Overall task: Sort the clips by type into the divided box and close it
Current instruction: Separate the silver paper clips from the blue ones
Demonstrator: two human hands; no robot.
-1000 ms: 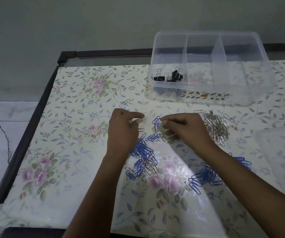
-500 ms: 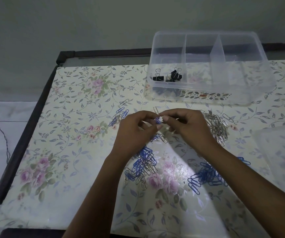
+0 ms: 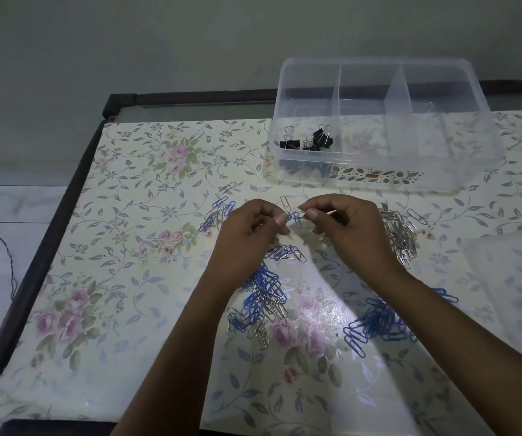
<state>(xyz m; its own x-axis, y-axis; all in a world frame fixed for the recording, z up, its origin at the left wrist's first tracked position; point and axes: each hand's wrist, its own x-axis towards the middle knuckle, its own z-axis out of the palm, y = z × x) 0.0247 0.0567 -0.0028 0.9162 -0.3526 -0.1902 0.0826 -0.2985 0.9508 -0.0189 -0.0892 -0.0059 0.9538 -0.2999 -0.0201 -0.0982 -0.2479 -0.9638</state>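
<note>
My left hand (image 3: 247,234) and my right hand (image 3: 347,228) meet above the table, both pinching a tangle of blue and silver paper clips (image 3: 297,215) between their fingertips. Below them lies a mixed blue and silver pile (image 3: 263,306). A blue pile (image 3: 376,325) sits by my right forearm, and a silver pile (image 3: 401,237) lies right of my right hand. A few clips (image 3: 219,212) lie left of my left hand. The clear divided box (image 3: 379,171) stands open at the back, with black binder clips (image 3: 310,140) in its left compartment.
The clear lid (image 3: 514,278) lies at the right edge of the table. The table's dark left edge (image 3: 49,240) drops to a tiled floor with a cable (image 3: 1,247). The box's middle and right compartments look empty.
My hands came together from apart and lifted slightly, now both pinching the same tangled clips. A small group of blue clips left of my left hand came into sight.
</note>
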